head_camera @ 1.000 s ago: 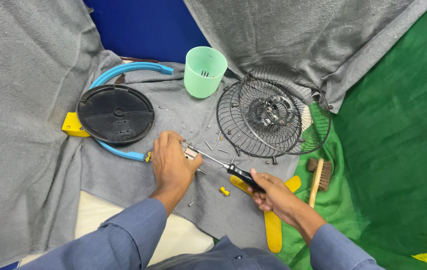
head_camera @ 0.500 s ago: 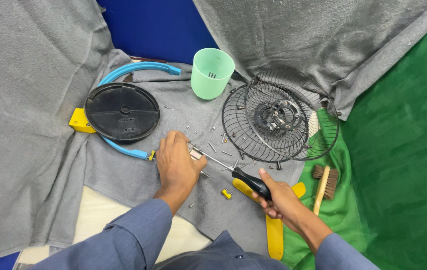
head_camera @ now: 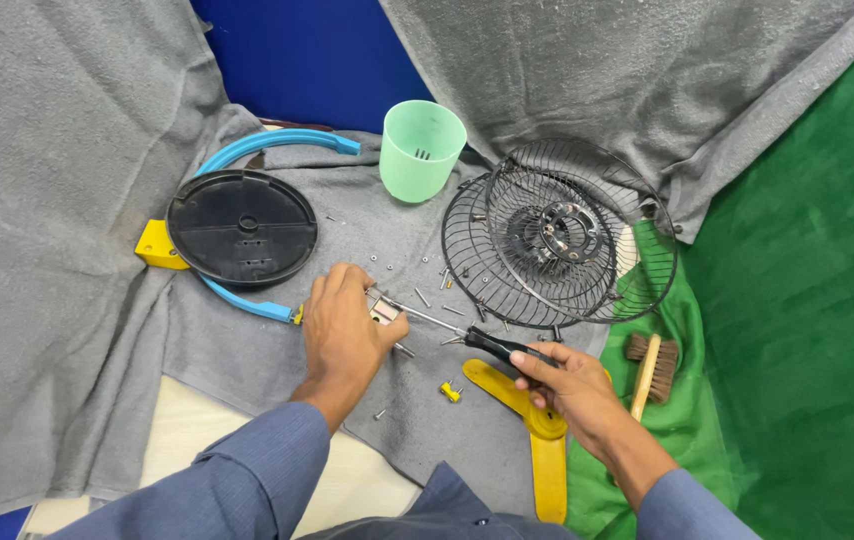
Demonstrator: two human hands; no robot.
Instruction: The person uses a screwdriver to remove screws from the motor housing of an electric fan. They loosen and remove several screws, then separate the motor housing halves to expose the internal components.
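At the far left, a yellow block (head_camera: 154,246) lay on the grey cloth (head_camera: 67,330) that covered the surface, tucked against a round black disc (head_camera: 242,228). A curved blue plastic arc (head_camera: 277,146) ran behind the disc and came out again at its near side, ending just beside the left hand (head_camera: 345,335). That hand lay palm down with its fingers curled over a small metal part (head_camera: 384,308), pinning it to the cloth. A few loose screws (head_camera: 423,297) were scattered around it, and one small yellow piece (head_camera: 450,391) lay nearer the person. Beyond the hand, far in the scene, a pale green plastic cup (head_camera: 422,150) stood upright. A screwdriver (head_camera: 467,335) with a black handle slanted from the metal part toward the right, its tip meeting the part under the left fingers. The right hand (head_camera: 572,390) was clenched around the handle, resting over a yellow curved bar (head_camera: 537,440) that ran toward the near edge. Behind it, two black wire fan guards (head_camera: 557,235) lay overlapping, with a metal hub at their middle. Just right of the right hand, a wooden-handled brush (head_camera: 649,365) lay on green fabric (head_camera: 807,330), and a second grey cloth (head_camera: 667,80) covered the far right.
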